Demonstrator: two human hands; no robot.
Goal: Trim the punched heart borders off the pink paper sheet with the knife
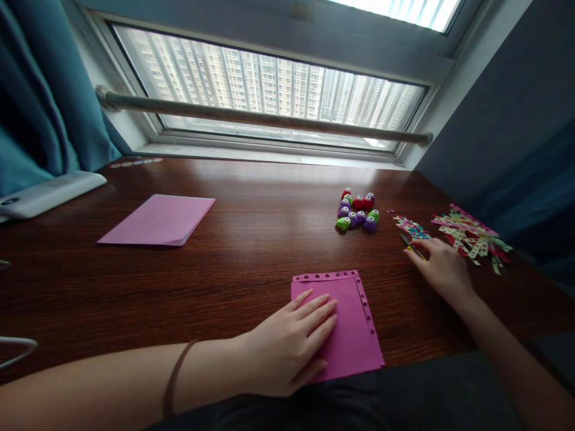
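Note:
Bright pink paper (348, 335) lies near the table's front edge, with strips of punched shapes along its top and right sides. My left hand (291, 341) rests flat on its left part, fingers stretched out. Farther right, my right hand (438, 266) pinches a small yellow tool with a dark, thin tip (414, 248) just above or on the table; whether it touches the wood I cannot tell. Beyond that tip is a small heap of colourful paper bits (411, 227).
A light pink paper stack (157, 220) lies at the left. Several small red, purple and green punches (353, 219) stand at centre right. Punched paper strips (471, 233) are piled at the far right. A white device (54, 193) sits by the curtain; the window is behind the table (251, 239).

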